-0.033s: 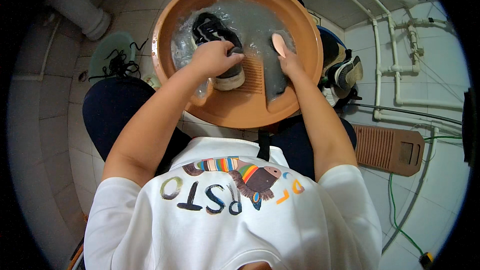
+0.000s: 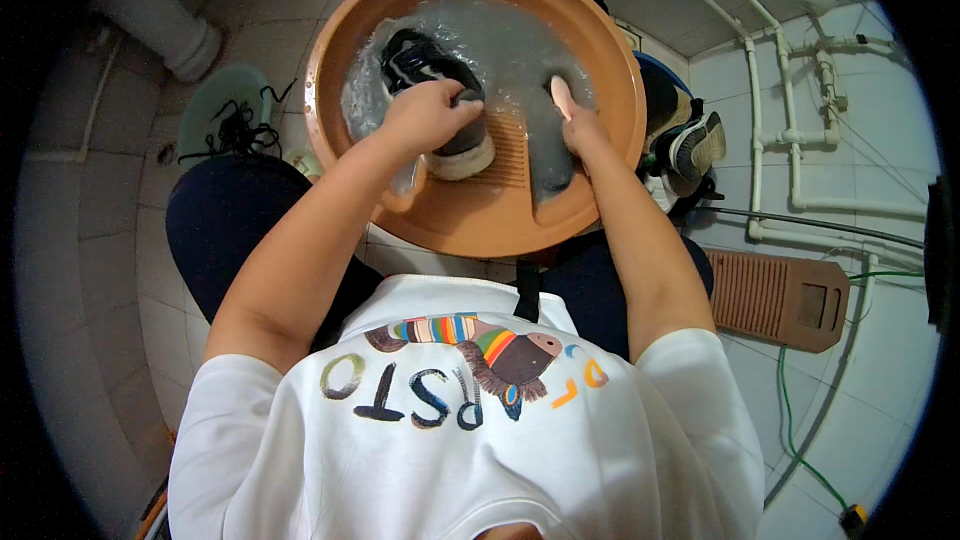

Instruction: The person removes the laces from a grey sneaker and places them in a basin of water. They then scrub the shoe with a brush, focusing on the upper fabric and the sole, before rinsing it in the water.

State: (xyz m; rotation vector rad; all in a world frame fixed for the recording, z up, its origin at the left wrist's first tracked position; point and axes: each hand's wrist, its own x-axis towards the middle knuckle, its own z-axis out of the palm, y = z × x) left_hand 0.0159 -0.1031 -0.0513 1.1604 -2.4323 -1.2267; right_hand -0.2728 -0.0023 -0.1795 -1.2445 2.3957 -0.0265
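Observation:
A dark shoe with white marks and a pale sole (image 2: pixel 462 162) lies partly in cloudy water in a large orange-brown basin (image 2: pixel 325 100). Its heel end rests over the basin's ribbed washboard part. My left hand (image 2: pixel 432 112) is closed on the upper of the shoe near its opening. In the basin's right part, my right hand (image 2: pixel 582 130) grips a pale pinkish scrub brush (image 2: pixel 562 96), which stands on edge, its bristles mostly hidden. Below that hand, something dark (image 2: pixel 553 172) lies under the water; I cannot tell what it is.
Several other shoes (image 2: pixel 695 145) are gathered right of the basin. A brown washboard (image 2: pixel 775 300) lies on the tiled floor, near a green cord (image 2: pixel 790 430). White pipes (image 2: pixel 755 130) run along the right wall. A pale green tub (image 2: pixel 215 115) with dark laces stands at left.
The brush has turned more on edge and dropped slightly, with my right hand shifted a little. The shoe's toe has moved slightly, and the water around it has rippled differently.

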